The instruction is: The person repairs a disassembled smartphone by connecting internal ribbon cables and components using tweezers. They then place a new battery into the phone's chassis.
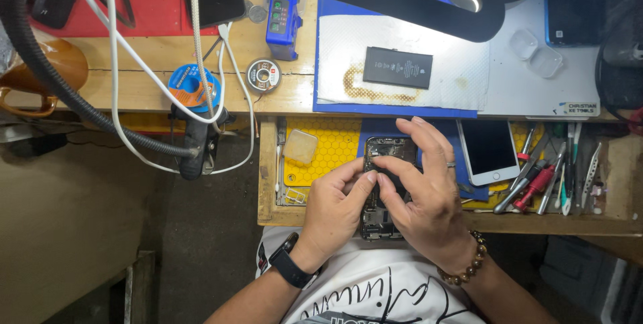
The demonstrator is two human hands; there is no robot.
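From the head camera, both hands meet over an opened phone body (383,186) lying on the low tray of the bench, just past the person's lap. The left hand (333,209), with a black watch on its wrist, comes in from 7 o'clock; its fingers are curled loosely and the thumb and forefinger close toward each other, tips touching the phone's left edge near its middle. The right hand (423,193), with a bead bracelet on its wrist and a ring on one finger, comes in from 5 o'clock and lies across the phone; its fingers are spread partly open, the forefinger tip pressing down beside the left thumb, the other fingers arching over the upper half. Whether either hand pinches a small part between the tips cannot be told. The phone's long axis runs 12 to 6 o'clock, its exposed inside facing up, its near end at the tray's front edge. At 9 o'clock from it lies a yellow honeycomb mat (329,151); at 2 o'clock a white phone (489,151) lies screen up; further toward 3 o'clock sit hand tools (541,183). At 12 o'clock, on the upper shelf, a black battery (398,67) rests on a white sheet (455,76).
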